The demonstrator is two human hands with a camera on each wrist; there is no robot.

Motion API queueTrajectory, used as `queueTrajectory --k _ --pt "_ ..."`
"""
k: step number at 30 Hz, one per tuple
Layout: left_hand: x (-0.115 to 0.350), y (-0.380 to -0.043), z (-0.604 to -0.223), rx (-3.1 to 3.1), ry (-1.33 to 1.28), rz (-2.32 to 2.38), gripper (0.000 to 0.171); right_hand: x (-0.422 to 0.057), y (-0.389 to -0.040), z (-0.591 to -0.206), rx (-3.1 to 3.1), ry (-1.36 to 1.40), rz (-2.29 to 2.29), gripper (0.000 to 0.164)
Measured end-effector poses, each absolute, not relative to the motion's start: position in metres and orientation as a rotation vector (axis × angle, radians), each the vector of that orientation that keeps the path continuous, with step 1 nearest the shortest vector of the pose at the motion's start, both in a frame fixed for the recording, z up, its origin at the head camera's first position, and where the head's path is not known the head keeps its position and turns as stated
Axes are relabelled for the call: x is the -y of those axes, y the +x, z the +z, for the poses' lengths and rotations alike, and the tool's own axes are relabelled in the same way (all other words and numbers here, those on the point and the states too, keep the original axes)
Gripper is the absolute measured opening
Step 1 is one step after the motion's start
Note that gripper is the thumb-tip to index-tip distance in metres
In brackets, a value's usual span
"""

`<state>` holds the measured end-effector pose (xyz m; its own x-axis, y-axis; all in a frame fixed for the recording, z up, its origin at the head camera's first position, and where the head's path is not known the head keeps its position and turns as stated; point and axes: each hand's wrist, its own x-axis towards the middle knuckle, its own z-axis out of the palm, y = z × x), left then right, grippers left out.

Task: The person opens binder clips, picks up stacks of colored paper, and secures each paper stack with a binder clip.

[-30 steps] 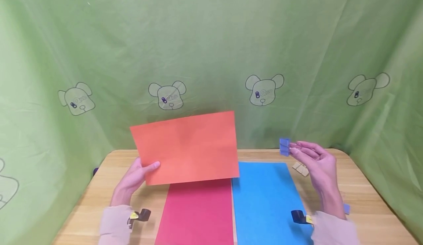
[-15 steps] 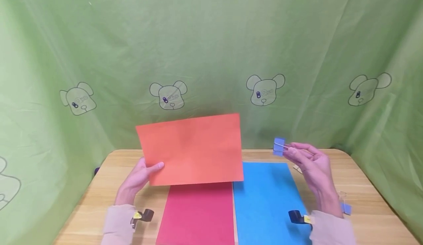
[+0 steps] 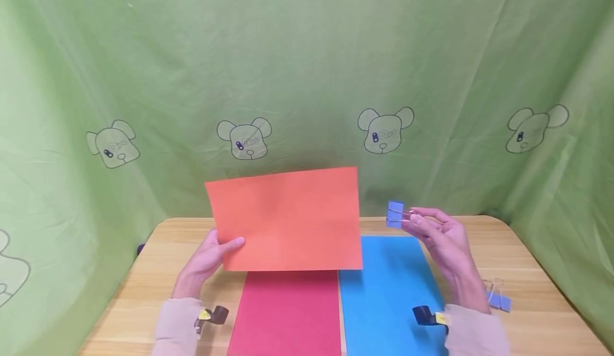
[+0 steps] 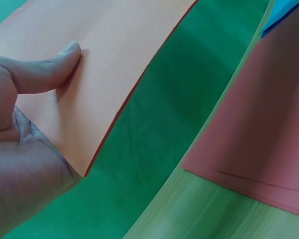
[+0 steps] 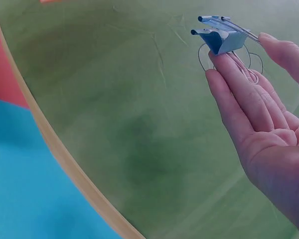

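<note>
Right hand (image 3: 443, 241) has its grip pinched on the blue binder clip (image 3: 395, 213), mouth open toward the orange sheet (image 3: 288, 220). That sheet's right edge lies just left of the clip; the left hand (image 3: 206, 260) pinches its lower left corner.

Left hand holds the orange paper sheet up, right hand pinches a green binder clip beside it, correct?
Not quite: the small metal binder clip is blue, not green, as the right wrist view shows. The rest stands: the left hand holds the orange paper sheet up, and the right hand pinches the clip beside it.

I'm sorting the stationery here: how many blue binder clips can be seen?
2. One blue binder clip is pinched in the right hand; another binder clip lies on the table beside the right wrist. Others may be hidden.
</note>
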<state>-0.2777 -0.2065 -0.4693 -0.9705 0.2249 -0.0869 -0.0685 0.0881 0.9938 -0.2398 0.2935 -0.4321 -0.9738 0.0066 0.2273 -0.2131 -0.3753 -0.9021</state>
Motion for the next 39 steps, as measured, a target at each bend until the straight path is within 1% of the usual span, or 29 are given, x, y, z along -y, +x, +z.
queueTrajectory --k 6,12,19,26,32,39 --pt "0.202 -0.277 -0.47 -2.126 0.146 1.986 0.042 -0.287 -0.242 -0.433 1.692 0.281 2.5 0.018" --pt "0.198 -0.276 -0.47 -2.128 0.197 1.958 0.032 -0.281 -0.244 -0.434 1.706 0.303 2.497 0.019" --pt "0.194 -0.277 -0.471 -2.117 0.204 1.968 0.039 -0.275 -0.245 -0.434 1.683 0.38 2.511 0.021" --pt "0.192 -0.277 -0.472 -2.141 0.196 1.935 0.033 -0.272 -0.246 -0.436 1.759 0.405 2.459 0.021" --pt "0.191 -0.276 -0.473 -2.12 0.191 1.938 0.037 -0.27 -0.247 -0.438 1.759 0.443 2.45 0.022" --pt "0.189 -0.275 -0.474 -2.071 0.205 1.961 0.041 -0.268 -0.247 -0.44 1.791 0.416 2.434 0.02"
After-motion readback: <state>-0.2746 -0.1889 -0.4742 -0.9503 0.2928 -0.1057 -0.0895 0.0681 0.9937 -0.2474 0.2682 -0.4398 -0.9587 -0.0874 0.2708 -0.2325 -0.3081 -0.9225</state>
